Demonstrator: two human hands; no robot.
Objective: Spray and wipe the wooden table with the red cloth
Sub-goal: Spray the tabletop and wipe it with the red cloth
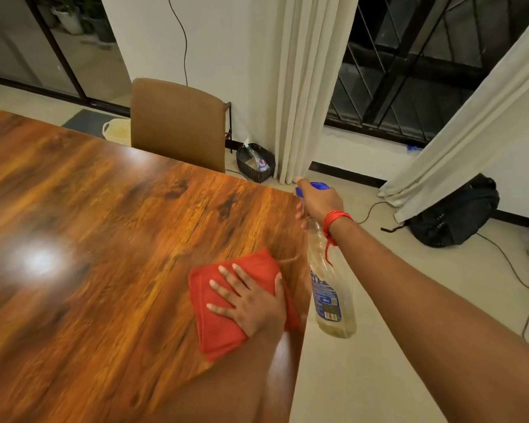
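The glossy wooden table [104, 224] fills the left and middle of the head view. A folded red cloth [223, 331] lies near the table's right edge, and my left hand [251, 300] presses flat on it with fingers spread. My right hand [318, 201] grips the neck of a clear spray bottle [330, 294] with a blue trigger head. The bottle hangs just beyond the table's right edge, above the floor, with its nozzle pointing toward the table. A red thread is tied around my right wrist.
A brown chair [177, 123] stands at the table's far side. Behind it are a cream basket [116, 131] and a black basket [255, 163] by the white curtain [303, 87]. A black backpack [455, 212] and cables lie on the floor at right.
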